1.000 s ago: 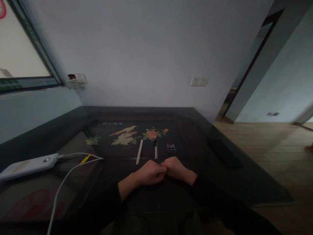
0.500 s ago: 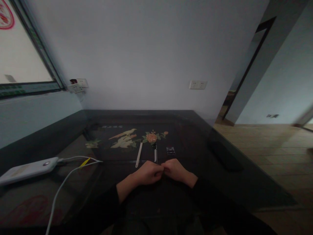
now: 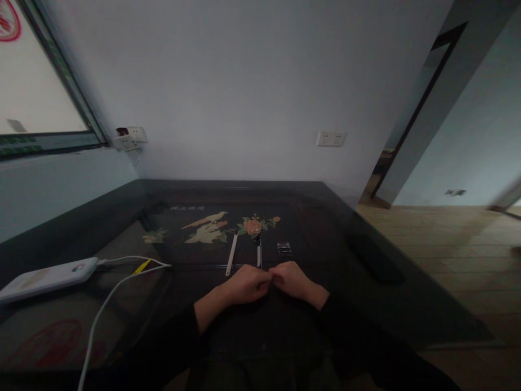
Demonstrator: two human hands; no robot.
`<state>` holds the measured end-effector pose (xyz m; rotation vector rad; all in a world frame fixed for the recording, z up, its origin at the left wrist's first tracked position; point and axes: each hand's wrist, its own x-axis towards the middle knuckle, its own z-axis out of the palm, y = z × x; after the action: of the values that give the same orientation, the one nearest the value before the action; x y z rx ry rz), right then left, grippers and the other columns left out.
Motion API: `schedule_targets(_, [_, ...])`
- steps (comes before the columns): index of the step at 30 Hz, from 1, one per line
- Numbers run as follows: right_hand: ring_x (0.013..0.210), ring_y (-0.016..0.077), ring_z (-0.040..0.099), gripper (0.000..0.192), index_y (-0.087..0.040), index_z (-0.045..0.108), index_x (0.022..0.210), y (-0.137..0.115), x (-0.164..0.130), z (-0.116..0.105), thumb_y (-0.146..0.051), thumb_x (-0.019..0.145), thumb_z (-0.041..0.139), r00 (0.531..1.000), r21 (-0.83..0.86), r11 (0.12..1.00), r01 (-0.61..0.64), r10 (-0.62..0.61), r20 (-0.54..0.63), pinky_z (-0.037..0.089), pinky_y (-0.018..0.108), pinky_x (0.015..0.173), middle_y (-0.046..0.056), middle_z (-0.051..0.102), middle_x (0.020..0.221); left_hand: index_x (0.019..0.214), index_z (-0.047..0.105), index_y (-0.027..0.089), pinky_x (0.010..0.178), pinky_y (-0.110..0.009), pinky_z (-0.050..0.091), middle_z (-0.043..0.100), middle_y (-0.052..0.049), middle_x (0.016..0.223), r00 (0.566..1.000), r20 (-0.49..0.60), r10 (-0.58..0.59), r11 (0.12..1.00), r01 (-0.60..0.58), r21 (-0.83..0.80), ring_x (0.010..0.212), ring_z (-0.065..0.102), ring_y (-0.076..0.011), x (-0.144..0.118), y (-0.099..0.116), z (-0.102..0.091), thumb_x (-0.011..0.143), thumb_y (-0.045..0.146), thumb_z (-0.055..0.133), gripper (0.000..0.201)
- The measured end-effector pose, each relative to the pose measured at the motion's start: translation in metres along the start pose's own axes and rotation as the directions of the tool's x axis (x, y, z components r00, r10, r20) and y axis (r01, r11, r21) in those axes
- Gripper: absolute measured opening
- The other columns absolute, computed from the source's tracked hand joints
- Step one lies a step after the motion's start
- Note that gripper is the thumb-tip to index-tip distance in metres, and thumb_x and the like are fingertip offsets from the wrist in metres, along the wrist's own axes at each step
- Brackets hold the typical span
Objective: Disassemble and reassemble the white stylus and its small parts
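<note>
My left hand (image 3: 249, 284) and my right hand (image 3: 293, 279) meet at the fingertips just above the near middle of the dark glossy table (image 3: 325, 239). Both are closed with fingers curled in; whatever they may pinch is too small or hidden to make out. Beyond my left hand lies a thin, flat, pale strip (image 3: 232, 254) with a dark far end and a small hole near its close end. To its right rests a slim white-and-metal tool (image 3: 259, 254) with a dark head. A small, clear, shiny piece (image 3: 284, 248) sits beyond my right hand.
At the left, a white power bank (image 3: 49, 279) has a white cable (image 3: 95, 317) with a yellow tag (image 3: 142, 266) running toward the near edge. A dark flat object, like a phone (image 3: 376, 258), lies at the right. Wall sockets (image 3: 331, 139) sit above the table's back edge.
The view has shifted slightly. My hands stay together at the fingertips in nearly the same place, and the things on the table have not moved.
</note>
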<state>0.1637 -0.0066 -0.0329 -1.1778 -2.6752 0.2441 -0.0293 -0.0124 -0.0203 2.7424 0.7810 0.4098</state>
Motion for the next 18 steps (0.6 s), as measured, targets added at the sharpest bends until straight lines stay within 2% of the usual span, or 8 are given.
schedule_targets(6, [0.058,0.0121,0.048,0.016,-0.017,0.056,0.064,-0.0001,0.0004,-0.0052,-0.014,0.080,0.054,0.989,-0.006,0.990,-0.143,0.143,-0.031,0.021,0.026,0.056,0.001,0.061,0.062,0.069,0.050,0.018,0.054,-0.022,0.028,0.054,0.002,0.061,0.989,-0.130,-0.069,0.996,0.074,0.038,0.055,0.047,-0.0099,-0.0022,-0.0028,-0.0037,0.084,0.023,0.049,0.016])
schedule_targets(14, [0.055,0.0103,0.037,0.019,-0.018,0.046,0.059,-0.0011,0.0013,-0.0050,-0.013,0.076,0.053,0.990,0.075,0.987,-0.140,0.142,-0.018,0.019,0.025,0.056,-0.002,0.049,0.057,0.061,0.043,0.018,0.054,-0.022,0.027,0.049,0.002,0.058,0.987,-0.123,-0.104,0.992,0.112,0.057,0.054,0.043,-0.0101,-0.0016,-0.0045,-0.0043,0.083,0.021,0.048,0.023])
schedule_targets(18, [0.054,0.0102,0.034,0.020,-0.018,0.044,0.058,-0.0012,0.0018,-0.0043,-0.013,0.075,0.053,0.991,0.100,0.986,-0.131,0.134,-0.023,0.018,0.025,0.055,-0.003,0.045,0.056,0.059,0.039,0.018,0.053,-0.023,0.025,0.047,0.002,0.057,0.991,-0.107,-0.076,0.995,0.083,0.056,0.053,0.040,-0.0098,-0.0019,-0.0031,-0.0050,0.081,0.019,0.047,0.023])
